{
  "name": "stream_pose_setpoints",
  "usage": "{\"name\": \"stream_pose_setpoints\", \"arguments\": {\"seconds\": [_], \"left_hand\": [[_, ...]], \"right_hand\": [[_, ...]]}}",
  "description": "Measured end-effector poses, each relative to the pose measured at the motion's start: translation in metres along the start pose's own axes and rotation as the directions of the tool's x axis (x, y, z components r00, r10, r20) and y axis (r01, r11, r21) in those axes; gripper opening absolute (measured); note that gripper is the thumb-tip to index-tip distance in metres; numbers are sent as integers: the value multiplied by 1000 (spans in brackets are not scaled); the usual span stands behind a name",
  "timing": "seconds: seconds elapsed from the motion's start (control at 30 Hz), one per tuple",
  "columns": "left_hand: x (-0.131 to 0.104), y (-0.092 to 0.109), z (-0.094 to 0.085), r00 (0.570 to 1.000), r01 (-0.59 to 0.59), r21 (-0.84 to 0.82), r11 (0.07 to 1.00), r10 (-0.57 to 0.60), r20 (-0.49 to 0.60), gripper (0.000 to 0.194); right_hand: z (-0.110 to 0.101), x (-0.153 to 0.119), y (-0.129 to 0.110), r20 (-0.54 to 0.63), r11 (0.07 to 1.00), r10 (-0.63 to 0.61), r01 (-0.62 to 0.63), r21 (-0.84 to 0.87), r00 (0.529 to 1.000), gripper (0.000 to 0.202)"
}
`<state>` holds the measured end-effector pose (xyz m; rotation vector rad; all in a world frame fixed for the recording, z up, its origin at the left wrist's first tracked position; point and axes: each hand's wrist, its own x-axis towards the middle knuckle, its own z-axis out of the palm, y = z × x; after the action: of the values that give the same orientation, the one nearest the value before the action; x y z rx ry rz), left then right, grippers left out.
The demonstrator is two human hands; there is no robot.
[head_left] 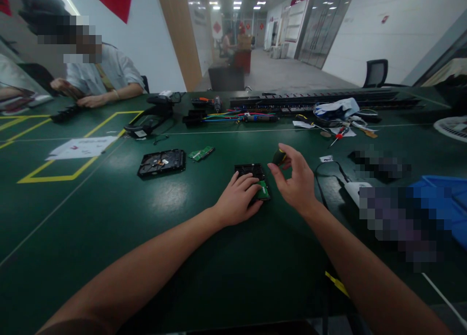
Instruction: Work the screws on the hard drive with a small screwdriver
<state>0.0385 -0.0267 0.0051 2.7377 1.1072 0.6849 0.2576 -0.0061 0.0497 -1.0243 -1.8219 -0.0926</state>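
My left hand (239,199) lies across a black hard drive (249,169), its fingers over the top and left side and the thumb along the near edge, holding it to the table. A green circuit board (263,191) shows on the drive at the right of my fingers. My right hand (297,182) is raised just right of the drive, closed around a screwdriver (279,157) with a dark green and yellow handle. Its shaft and tip cannot be made out. To the left lie another hard drive (162,163) and a loose green circuit board (202,153).
Along the back of the green table (182,257) are a power drill (207,102), coloured wires (229,115) and long black strips (292,101). A red screwdriver (339,134) and a blue bin (438,194) are at right. A co-worker (105,77) sits at far left near a paper sheet (82,147).
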Motion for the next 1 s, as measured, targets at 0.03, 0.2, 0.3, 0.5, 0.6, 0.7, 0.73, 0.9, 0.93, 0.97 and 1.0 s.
{"name": "stream_pose_setpoints", "arguments": {"seconds": [0.03, 0.2, 0.3, 0.5, 0.6, 0.7, 0.73, 0.9, 0.93, 0.97, 1.0], "left_hand": [[0, 0, 0, 1000, -1, 4, 1000, 1, 1, 38], [0, -2, 2, 1000, -6, 18, 1000, 6, 3, 39], [0, -2, 3, 1000, -2, 15, 1000, 2, 4, 39], [0, -1, 2, 1000, 0, 14, 1000, 0, 2, 38], [0, -1, 1, 1000, -3, 16, 1000, 3, 1, 38], [0, -1, 1, 1000, -3, 18, 1000, 3, 3, 38], [0, -1, 1, 1000, -2, 17, 1000, 2, 4, 38], [0, 0, 1, 1000, 1, 7, 1000, -1, 5, 38], [0, 0, 0, 1000, 0, 6, 1000, 0, 5, 38], [0, 1, 0, 1000, -2, 6, 1000, 2, 6, 38], [0, 1, 0, 1000, -3, 7, 1000, 3, 6, 38]], "right_hand": [[-1, 1, -1, -9, 1000, 0, 0, -10, 1000, 57], [-3, 3, -6, -28, 1000, -22, 22, -1, 999, 52], [-2, 2, -6, -4, 1000, -17, 17, 18, 1000, 52], [2, -2, -3, 44, 996, 5, -8, 86, 999, 58], [1, 0, -3, 30, 999, 4, -5, 47, 1000, 57], [0, 1, -5, -14, 1000, 3, -2, 17, 1000, 52], [0, 1, -5, -26, 1000, 2, -1, 14, 1000, 51], [3, -2, -1, 18, 996, 25, -27, 84, 1000, 57], [3, -3, 0, 36, 993, 36, -40, 109, 999, 59], [4, -4, 1, 50, 991, 44, -50, 127, 998, 60], [5, -5, 2, 59, 989, 47, -55, 137, 997, 61]]}}
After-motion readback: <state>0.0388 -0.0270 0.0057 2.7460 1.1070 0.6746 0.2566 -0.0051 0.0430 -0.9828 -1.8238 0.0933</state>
